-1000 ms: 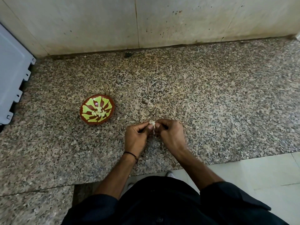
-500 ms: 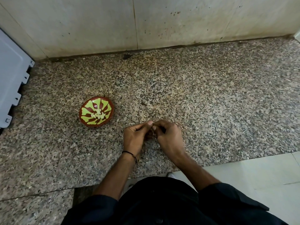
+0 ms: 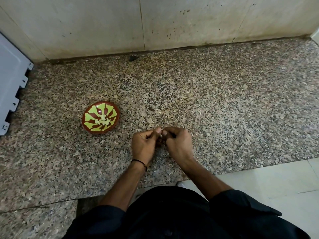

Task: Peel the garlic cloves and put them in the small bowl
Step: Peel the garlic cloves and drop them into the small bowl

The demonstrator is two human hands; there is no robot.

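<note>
A small red-brown bowl (image 3: 89, 125) with a yellow-green pattern sits on the speckled granite counter (image 3: 224, 109), left of my hands. Several pale peeled cloves (image 3: 103, 120) lie in its middle. My left hand (image 3: 144, 145) and my right hand (image 3: 178, 144) meet just above the counter, thumbs and fingertips pressed together. They pinch a garlic clove between them, and the curled fingers hide nearly all of it. A thin black band circles my left wrist.
A light grey plastic panel (image 3: 12, 87) with a stepped edge stands at the far left. The stained wall (image 3: 172, 23) rises behind the counter. Dark bits (image 3: 132, 58) lie near the wall and another (image 3: 151, 108) beyond my hands. Pale floor tiles (image 3: 276, 183) lie at lower right.
The white clove that showed between my fingertips a second ago is now covered by them. Both hands have stayed at the same spot, fingers working closer together.
</note>
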